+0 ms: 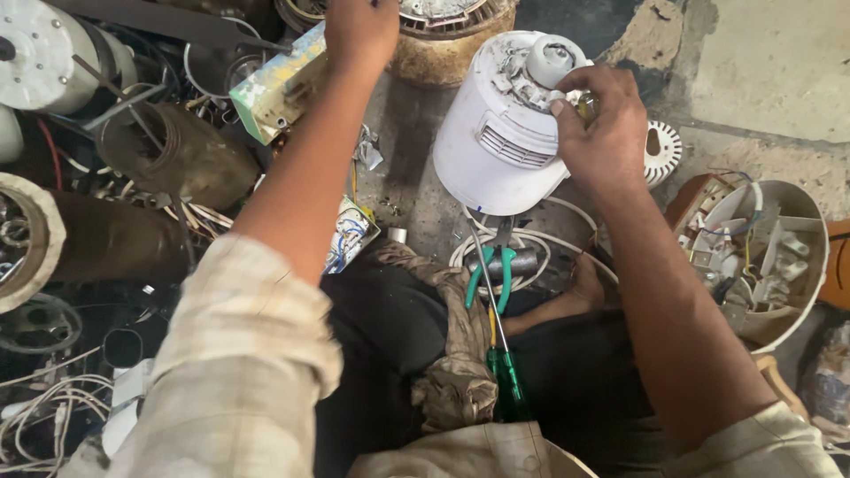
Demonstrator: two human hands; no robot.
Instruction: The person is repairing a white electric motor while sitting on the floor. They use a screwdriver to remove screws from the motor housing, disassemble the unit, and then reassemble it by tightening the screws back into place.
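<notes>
Nearest the camera, a green-handled screwdriver (503,367) is seen lying across the lap on dark trousers, well below the white motor housing (500,133), with its shaft pointing up toward that housing. Just beside the screwdriver, a crumpled brown rag (456,354) is draped over the lap. Green-handled pliers (492,274) are laid on a coil of white cable (531,243) directly below the housing.

The white motor housing is stood on the dirty floor, tilted, with its vented side turned toward the viewer. Its top is gripped by the right hand (602,133), whose fingers are closed around a small yellowish object pressed against the upper rim of the housing; what that object is cannot be told.

The left hand (361,31) is stretched out well to the upper left of the housing, above a green and yellow box (279,84); its fingers are cut off by the picture edge, so it cannot be told whether they are spread or closed.

To the right of the housing, a white bowl-shaped casing (788,257) filled with wires and plastic parts is seen. Far left of the housing, rusty motor cylinders (181,155) and tangled wires are piled.
</notes>
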